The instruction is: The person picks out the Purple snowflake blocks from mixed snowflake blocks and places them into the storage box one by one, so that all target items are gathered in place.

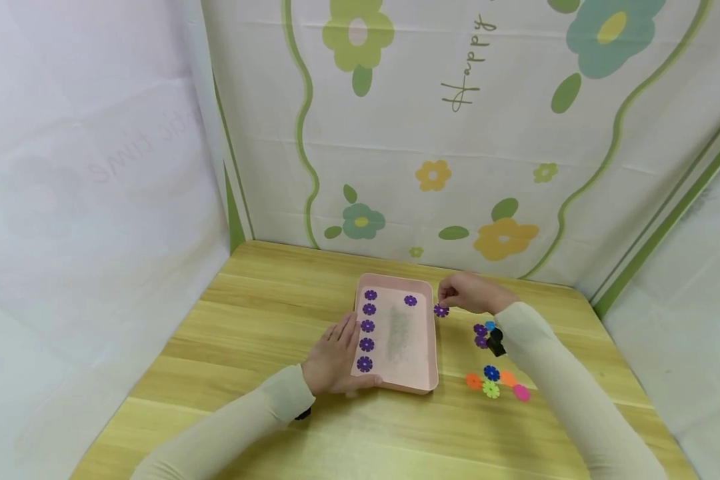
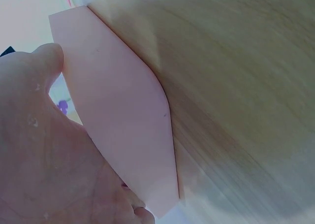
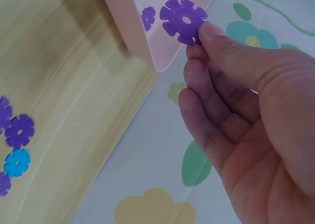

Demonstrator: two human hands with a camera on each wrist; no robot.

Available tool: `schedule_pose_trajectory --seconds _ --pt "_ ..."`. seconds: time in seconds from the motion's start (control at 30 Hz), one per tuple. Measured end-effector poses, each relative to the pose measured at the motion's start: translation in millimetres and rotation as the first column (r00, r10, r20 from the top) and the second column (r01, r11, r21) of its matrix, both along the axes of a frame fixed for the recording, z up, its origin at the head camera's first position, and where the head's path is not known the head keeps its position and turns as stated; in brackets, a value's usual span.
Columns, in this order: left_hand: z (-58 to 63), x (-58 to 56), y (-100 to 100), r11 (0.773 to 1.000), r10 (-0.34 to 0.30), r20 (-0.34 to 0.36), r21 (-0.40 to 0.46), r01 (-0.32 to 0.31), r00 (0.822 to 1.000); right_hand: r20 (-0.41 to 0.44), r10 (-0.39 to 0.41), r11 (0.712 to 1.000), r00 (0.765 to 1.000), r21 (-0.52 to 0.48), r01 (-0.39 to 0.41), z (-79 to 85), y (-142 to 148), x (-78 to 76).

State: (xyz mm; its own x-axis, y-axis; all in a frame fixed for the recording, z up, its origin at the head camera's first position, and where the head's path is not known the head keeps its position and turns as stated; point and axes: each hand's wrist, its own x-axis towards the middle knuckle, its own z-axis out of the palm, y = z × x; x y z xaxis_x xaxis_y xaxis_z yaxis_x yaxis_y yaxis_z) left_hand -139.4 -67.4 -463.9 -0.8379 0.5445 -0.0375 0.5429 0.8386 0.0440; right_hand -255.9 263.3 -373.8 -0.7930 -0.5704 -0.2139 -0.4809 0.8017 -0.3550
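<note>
A pink tray (image 1: 409, 387) lies on the table; a column of several purple snowflake discs (image 1: 367, 326) runs down its left side, and one purple disc (image 1: 411, 301) sits near its far right corner. My left hand (image 1: 333, 360) rests at the tray's near left corner, fingers extended over the left rim and thumb along the front rim. The left wrist view shows the tray's outer wall (image 2: 118, 101) beneath that hand. Between thumb and forefinger, my right hand (image 3: 256, 96) pinches a purple snowflake disc (image 3: 183, 20) by its edge, just beyond the tray's right rim in the head view.
Right of the tray lie purple discs (image 1: 481, 342) with a light blue disc (image 1: 490, 325). Nearer are dark blue (image 1: 491, 373), orange (image 1: 473, 381), yellow-green (image 1: 491, 389) and pink discs (image 1: 521, 393). A flower-printed cloth (image 1: 384, 133) hangs behind the wooden table (image 1: 264, 300).
</note>
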Motion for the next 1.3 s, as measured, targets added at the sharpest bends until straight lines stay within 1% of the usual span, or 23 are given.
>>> schedule_pose_trajectory --seconds 0.1,0.23,0.33,0.53,0.73,0.8,0.93,1.0,1.17,1.3 --pt "-0.4 -0.1 0 1.0 0.003 0.01 0.006 -0.003 1.0 0.016 0.022 1.0 1.0 -0.004 -0.021 -1.9 -12 -6.7" --pt "-0.9 -1.6 0 1.0 0.006 0.008 0.01 -0.006 1.0 0.04 0.024 1.0 0.999 -0.013 -0.023 -3.9 -26 -13.9" --pt "-1.0 -2.0 1 1.0 0.006 0.001 0.003 -0.006 1.0 0.033 0.03 0.999 0.999 -0.014 -0.03 -7.9 -34 -19.5" --pt "-0.5 -0.1 1 1.0 0.009 0.013 0.0 -0.009 1.0 0.004 0.041 0.999 0.999 0.002 -0.041 -25.8 -46 -30.1" --pt "-2.7 -0.1 0 1.0 0.001 -0.013 -0.014 -0.002 1.0 -0.052 0.044 0.998 0.998 -0.045 -0.047 -46.1 -49 -31.8" --pt "-4.1 -0.9 0 1.0 -0.002 -0.013 -0.009 0.001 1.0 -0.057 0.034 0.998 0.998 -0.059 -0.038 -53.2 -48 -32.1" --pt "-10.7 -3.6 0 1.0 0.003 -0.013 -0.022 -0.003 1.0 -0.047 -0.006 0.998 0.999 -0.067 0.003 -65.7 -49 -33.2" --pt "-14.6 -4.8 0 1.0 0.004 -0.031 -0.028 -0.005 1.0 -0.041 -0.031 0.998 0.999 -0.064 0.029 -69.8 -49 -34.4" --pt "-21.2 -5.9 0 1.0 0.002 -0.071 -0.03 -0.004 0.997 -0.025 -0.064 0.997 0.998 -0.052 0.063 -75.2 -51 -38.0" --pt "-20.8 -5.7 0 0.999 0.006 -0.063 -0.032 -0.008 0.998 -0.003 -0.085 0.995 0.996 -0.046 0.084 -76.0 -53 -40.4"
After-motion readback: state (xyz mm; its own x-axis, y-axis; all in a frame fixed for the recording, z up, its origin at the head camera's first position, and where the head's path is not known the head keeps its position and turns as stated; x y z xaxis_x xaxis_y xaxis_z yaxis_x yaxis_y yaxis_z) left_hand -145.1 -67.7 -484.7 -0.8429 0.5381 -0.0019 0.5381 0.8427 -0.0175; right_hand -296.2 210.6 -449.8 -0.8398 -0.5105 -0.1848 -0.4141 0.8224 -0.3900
